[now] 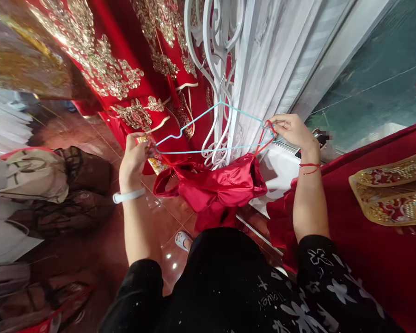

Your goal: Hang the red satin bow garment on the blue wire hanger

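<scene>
A light blue wire clothes hanger (241,111) hangs by its hook among the scrolls of a white metal stand (215,81). Below it droops a shiny red satin dress (215,185) with thin straps. My left hand (134,159) is closed around the hanger's left end; its fingertips are partly hidden. At the opposite end, my right hand (288,132) pinches a thin red strap (261,143), which loops over the hanger's corner. The dress's left side hangs lower, under my left hand.
Red gowns with gold sequin embroidery (125,78) hang close on the left. A white curtain (280,60) and a glass pane (374,78) stand on the right, near another red garment with gold trim (391,189). Bags (34,173) sit on the tiled floor.
</scene>
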The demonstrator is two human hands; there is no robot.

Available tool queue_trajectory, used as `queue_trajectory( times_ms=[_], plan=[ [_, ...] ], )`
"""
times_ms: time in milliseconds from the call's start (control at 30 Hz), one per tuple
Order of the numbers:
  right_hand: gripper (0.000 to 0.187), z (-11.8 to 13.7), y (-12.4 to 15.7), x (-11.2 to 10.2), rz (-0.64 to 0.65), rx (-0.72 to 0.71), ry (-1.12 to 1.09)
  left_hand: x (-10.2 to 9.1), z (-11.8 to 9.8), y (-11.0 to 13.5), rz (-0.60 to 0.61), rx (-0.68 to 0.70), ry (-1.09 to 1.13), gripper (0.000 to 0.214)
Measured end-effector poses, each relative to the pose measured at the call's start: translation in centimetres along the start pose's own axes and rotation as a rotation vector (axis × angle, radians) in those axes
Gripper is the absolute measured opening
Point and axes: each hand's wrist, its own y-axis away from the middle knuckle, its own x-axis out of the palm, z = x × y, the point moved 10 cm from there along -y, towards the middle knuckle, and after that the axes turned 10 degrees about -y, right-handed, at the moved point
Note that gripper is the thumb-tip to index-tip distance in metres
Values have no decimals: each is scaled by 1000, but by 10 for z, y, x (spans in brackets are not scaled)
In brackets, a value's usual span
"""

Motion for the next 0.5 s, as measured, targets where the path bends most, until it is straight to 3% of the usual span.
queue_trajectory(
  times_ms=[133, 233, 333, 500],
  plan=[
    [6, 0, -1, -4, -5, -42, 7, 27, -51, -1, 129, 77, -58, 35],
    [10, 1, 0, -9, -2, -45, 31, 34, -70, -2, 222, 161, -111, 39],
    [12, 6, 0, -16, -9, -54, 60, 19, -69, -6, 218, 157, -131, 45],
    [9, 8, -4, -20, -29, -56, 33, 3, -48, -11, 286, 117, -118, 52]
  ],
)
